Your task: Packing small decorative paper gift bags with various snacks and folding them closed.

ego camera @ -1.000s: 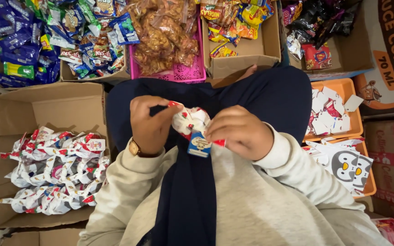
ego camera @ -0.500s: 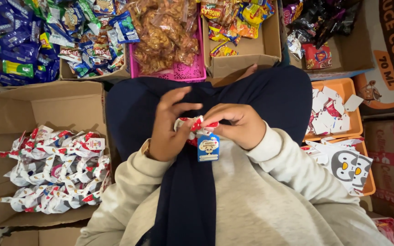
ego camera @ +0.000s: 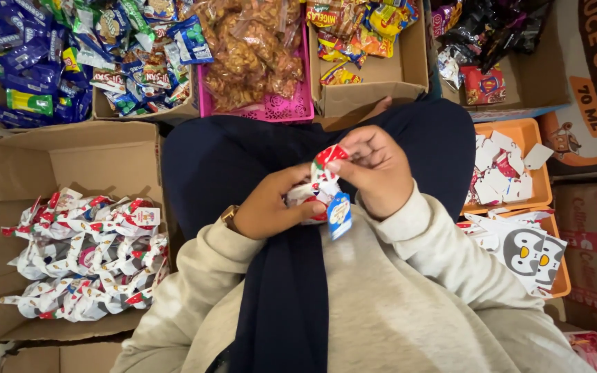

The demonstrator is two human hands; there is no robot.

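- Hands are meeting at frame centre over the dark-clothed lap: left hand (ego camera: 271, 207) is cupping a small white-and-red gift packet (ego camera: 310, 192) from the 7 o'clock side, fingers clenched around its body.
- Right hand (ego camera: 374, 169) is pinching the packet's red top end (ego camera: 331, 155) between thumb and fingertips, from the 2 o'clock side.
- Packet's long axis is running from about 7 o'clock up to 1 o'clock; the red gathered end is pointing toward 1 o'clock, away from the person.
- Small blue-edged rectangular tag (ego camera: 338, 215) is hanging off the packet at its 5 o'clock side, dangling against the grey sweater.
- At 9 o'clock, an open cardboard box (ego camera: 70, 148) is holding a heap of finished white-and-red packets (ego camera: 91, 255), each like the one in hand.
- At 11 o'clock, blue and green snack wrappers (ego camera: 43, 62) are lying piled up.
- At 12 o'clock, a pink perforated basket (ego camera: 271, 109) is holding clear bags of brown snacks.
- At 1 o'clock, a cardboard box (ego camera: 381, 86) is holding yellow and red packs.
- At 3 o'clock, an orange tray (ego camera: 544, 190) is holding white cut-out cards; just below, penguin-shaped cards (ego camera: 530, 249) are lying in a second orange tray.
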